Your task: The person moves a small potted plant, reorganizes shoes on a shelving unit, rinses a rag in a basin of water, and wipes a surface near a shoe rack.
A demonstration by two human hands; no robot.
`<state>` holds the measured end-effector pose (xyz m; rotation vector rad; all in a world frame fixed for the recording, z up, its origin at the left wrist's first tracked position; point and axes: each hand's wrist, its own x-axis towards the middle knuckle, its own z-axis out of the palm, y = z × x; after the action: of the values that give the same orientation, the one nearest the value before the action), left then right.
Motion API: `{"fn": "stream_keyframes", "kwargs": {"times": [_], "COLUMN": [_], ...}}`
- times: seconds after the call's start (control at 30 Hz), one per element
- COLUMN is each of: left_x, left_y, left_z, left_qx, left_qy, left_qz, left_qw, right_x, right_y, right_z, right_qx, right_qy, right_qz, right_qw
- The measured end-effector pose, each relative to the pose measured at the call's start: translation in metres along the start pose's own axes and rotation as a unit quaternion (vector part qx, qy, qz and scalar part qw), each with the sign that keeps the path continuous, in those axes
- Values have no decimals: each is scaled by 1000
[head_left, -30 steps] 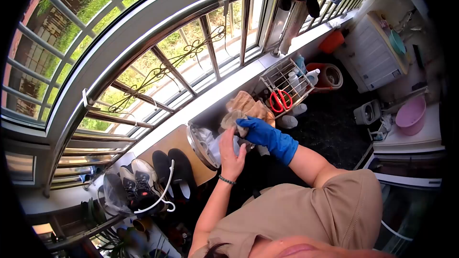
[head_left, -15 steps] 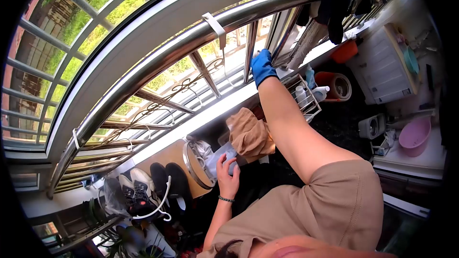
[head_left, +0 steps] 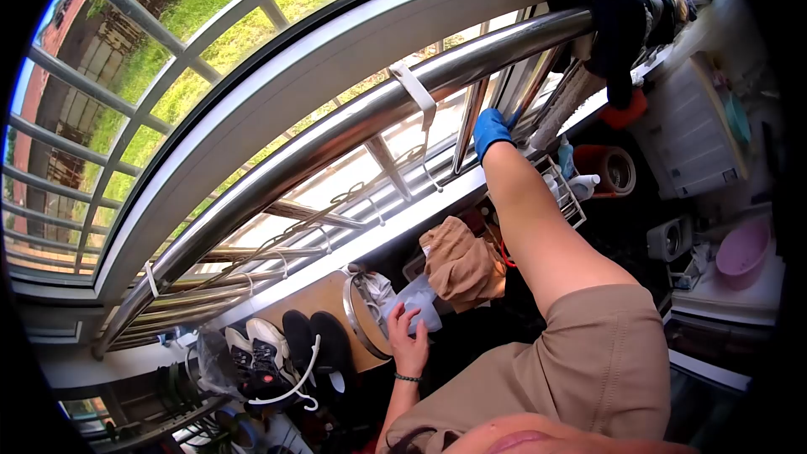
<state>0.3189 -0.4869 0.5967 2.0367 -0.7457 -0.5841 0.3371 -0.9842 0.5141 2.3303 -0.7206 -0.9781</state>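
Observation:
My right hand (head_left: 493,133), in a blue rubber glove, reaches to the metal railing bars beside the window; its fingers are mostly hidden, and so is anything in them. My left hand (head_left: 408,336) is bare, with a dark bead bracelet at the wrist. Its fingers are apart and slightly curled, and nothing is in them. Just beyond it lies a translucent plastic bag (head_left: 420,301). A bunched brown cloth (head_left: 462,265) sits between the bag and my right forearm.
A thick curved handrail (head_left: 370,122) with a white hook (head_left: 415,94) runs along the window. Dark garments (head_left: 620,38) hang at its far end. Shoes (head_left: 321,345) and a white hanger (head_left: 309,370) are at lower left. A wire rack (head_left: 572,202) stands beside my right forearm.
My gloved right hand has left the brown cloth and my left hand and reached out to the railing. The beige cloth it held is no longer visible. The view has shifted.

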Motion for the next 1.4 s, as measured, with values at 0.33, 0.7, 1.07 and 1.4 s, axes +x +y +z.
{"fn": "stream_keyframes", "kwargs": {"times": [0.33,0.7,1.07,1.4], "left_x": [-22,-50,-27,-52], "left_y": [-39,-31,-6,27], "left_z": [-50,-82,-41,-48], "left_qx": [-69,-17,-61,10], "left_qy": [16,38,124,131], "left_qz": [32,84,-9,20], "left_qw": [997,996,990,991], "right_x": [-1,-80,49,-27], "right_y": [79,57,-27,9], "right_z": [-62,-65,36,-21], "right_qx": [-195,33,41,-7], "right_qy": [140,163,43,-24], "right_qz": [250,157,-15,-3], "right_qw": [938,974,998,1000]}}
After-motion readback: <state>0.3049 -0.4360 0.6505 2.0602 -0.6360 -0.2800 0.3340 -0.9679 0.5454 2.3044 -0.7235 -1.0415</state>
